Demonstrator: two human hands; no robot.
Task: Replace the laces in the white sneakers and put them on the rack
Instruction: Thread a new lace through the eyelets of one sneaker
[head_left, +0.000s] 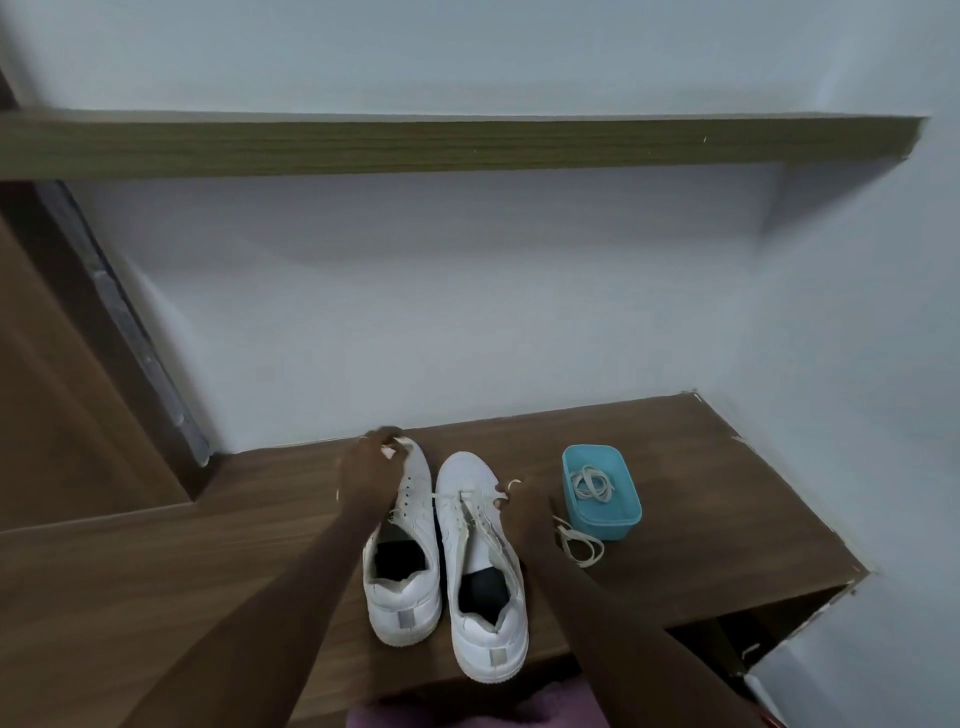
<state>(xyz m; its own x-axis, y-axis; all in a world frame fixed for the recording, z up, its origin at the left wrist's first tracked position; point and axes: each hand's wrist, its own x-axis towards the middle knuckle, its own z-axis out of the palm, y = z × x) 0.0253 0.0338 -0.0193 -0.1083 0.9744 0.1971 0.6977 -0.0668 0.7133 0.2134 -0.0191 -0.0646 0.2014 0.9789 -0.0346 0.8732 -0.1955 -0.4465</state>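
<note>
White sneakers (485, 642) stand side by side on the bench (208, 551), heels toward its front edge. The left hand (371, 460) curls its fingers over the left sneaker's (402, 597) toe, and the right hand (522, 506) pinches the right sneaker's (465, 475) lace (470, 496). Toward the right edge sits a blue tub (605, 525) holding coiled laces (592, 483), with a loose lace (579, 545) just beside it and a shelf (415, 148) above.
</note>
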